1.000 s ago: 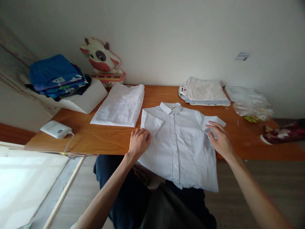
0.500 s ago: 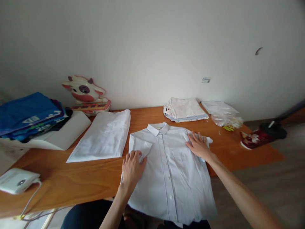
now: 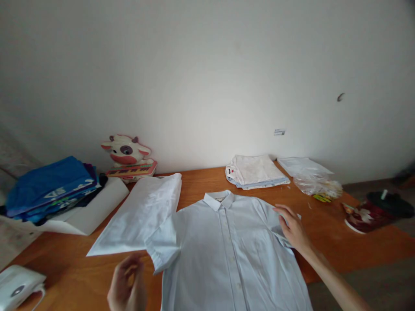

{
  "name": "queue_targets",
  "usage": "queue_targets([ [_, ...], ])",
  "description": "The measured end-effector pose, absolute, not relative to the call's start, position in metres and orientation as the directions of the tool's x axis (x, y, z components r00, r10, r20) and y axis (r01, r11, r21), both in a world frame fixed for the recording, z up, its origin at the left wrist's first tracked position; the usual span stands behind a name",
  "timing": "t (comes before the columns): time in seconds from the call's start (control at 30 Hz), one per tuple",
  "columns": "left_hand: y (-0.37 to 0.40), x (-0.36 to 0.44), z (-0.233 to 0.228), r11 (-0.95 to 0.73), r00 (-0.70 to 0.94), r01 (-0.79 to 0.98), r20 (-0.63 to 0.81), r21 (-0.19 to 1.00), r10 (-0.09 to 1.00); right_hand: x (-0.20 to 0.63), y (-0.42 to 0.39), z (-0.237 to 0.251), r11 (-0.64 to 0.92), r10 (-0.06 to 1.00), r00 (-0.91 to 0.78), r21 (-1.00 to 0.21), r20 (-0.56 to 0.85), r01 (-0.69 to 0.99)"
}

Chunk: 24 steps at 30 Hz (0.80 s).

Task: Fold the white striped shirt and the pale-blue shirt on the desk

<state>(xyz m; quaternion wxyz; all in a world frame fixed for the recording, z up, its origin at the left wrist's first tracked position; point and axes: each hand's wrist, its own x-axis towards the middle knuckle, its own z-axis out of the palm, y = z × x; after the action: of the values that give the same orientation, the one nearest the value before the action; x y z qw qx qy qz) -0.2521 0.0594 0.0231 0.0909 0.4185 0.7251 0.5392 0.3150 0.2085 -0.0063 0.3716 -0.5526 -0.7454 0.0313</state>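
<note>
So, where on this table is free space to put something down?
Bare wood lies between the white folded cloth and the folded stack, and right of the shirt before the dark container. The left end, by the blue pile, is crowded.

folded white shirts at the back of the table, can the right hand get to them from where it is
Probably yes. The right hand rests on the right shoulder of the spread pale blue shirt, and between it and the folded white shirts lies only that shirt and bare table. The plastic bag sits off to the side.
</note>
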Motion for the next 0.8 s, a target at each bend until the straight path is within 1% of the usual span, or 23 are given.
queue_targets([
  [0.03,0.068,-0.243,0.029,0.025,-0.55,0.563,0.351,0.826,0.757,0.319,0.203,-0.007,0.359,0.843,-0.06,-0.477,0.535,0.802],
  [0.1,0.092,-0.227,0.036,-0.077,-0.301,0.713,0.403,0.697,0.864,0.323,0.191,-0.01,0.303,0.84,0.02,-0.5,0.542,0.812],
  [0.13,0.105,-0.22,0.035,-0.115,-0.189,0.778,0.405,0.617,0.895,0.323,0.185,-0.014,0.279,0.847,0.035,-0.499,0.531,0.821],
  [0.17,0.117,-0.215,0.03,-0.125,-0.119,0.831,0.393,0.542,0.912,0.323,0.178,-0.018,0.261,0.859,0.031,-0.489,0.512,0.832],
  [0.23,0.131,-0.21,0.01,-0.075,-0.087,0.899,0.345,0.431,0.934,0.325,0.166,-0.027,0.239,0.894,-0.013,-0.451,0.448,0.86],
  [0.33,0.127,-0.211,-0.028,0.032,-0.134,0.94,0.283,0.339,0.95,0.337,0.155,-0.035,0.227,0.928,-0.087,-0.362,0.363,0.904],
  [0.4,0.114,-0.214,-0.044,0.092,-0.171,0.952,0.261,0.292,0.95,0.347,0.153,-0.032,0.229,0.925,-0.118,-0.281,0.363,0.932],
  [0.47,0.103,-0.215,-0.047,0.136,-0.195,0.964,0.26,0.227,0.946,0.353,0.159,-0.022,0.267,0.909,-0.173,-0.211,0.38,0.94],
  [0.5,0.101,-0.215,-0.043,0.135,-0.185,0.972,0.274,0.193,0.944,0.351,0.165,-0.015,0.3,0.902,-0.209,-0.2,0.377,0.933],
  [0.57,0.107,-0.211,-0.03,0.06,-0.099,0.989,0.305,0.136,0.947,0.336,0.182,0.0,0.365,0.898,-0.275,-0.233,0.342,0.901],
  [0.63,0.126,-0.206,-0.015,-0.077,0.037,0.989,0.293,0.126,0.955,0.309,0.204,0.007,0.379,0.911,-0.307,-0.271,0.274,0.885],
  [0.7,0.153,-0.199,-0.004,-0.191,0.155,0.971,0.231,0.145,0.961,0.281,0.226,0.005,0.315,0.946,-0.281,-0.255,0.161,0.914],
  [0.73,0.167,-0.195,-0.001,-0.22,0.189,0.963,0.192,0.156,0.963,0.269,0.236,0.002,0.264,0.964,-0.251,-0.231,0.087,0.937],
  [0.8,0.195,-0.187,0.001,-0.223,0.204,0.96,0.124,0.17,0.971,0.253,0.256,-0.007,0.162,0.984,-0.174,-0.187,-0.047,0.969],
])
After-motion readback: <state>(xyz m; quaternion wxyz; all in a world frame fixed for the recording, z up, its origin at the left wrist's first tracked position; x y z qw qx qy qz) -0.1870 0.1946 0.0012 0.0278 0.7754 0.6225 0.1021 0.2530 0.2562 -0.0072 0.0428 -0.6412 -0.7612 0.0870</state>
